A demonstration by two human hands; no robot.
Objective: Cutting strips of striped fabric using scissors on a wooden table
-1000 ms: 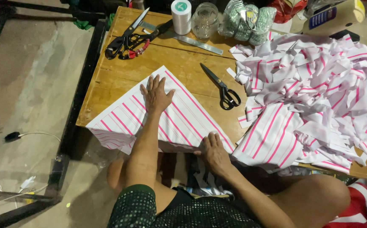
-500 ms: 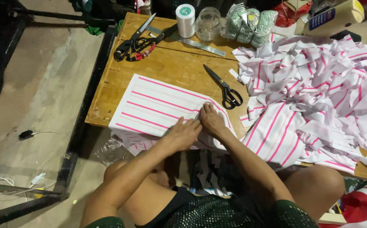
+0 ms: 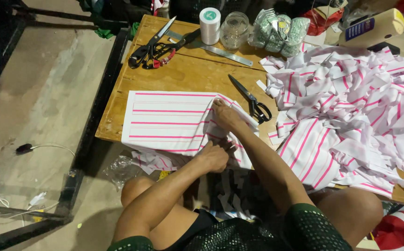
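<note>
Head view: the left hand [image 3: 213, 157] is closed on the near edge of a white cloth with pink stripes [image 3: 169, 122], pinching it, while the right hand [image 3: 226, 115] is pressed flat on the cloth's right end, fingers spread. The cloth is laid along the front of the wooden surface [image 3: 188, 74]. Black scissors [image 3: 252, 100] are seen just beside the right hand. Further right, a heap of striped cloth pieces [image 3: 350, 102] is piled. At the back edge, a white thread spool [image 3: 210, 25] with a round green label, a glass jar [image 3: 235, 30] and a cream box with a blue label [image 3: 371, 27] are set.
</note>
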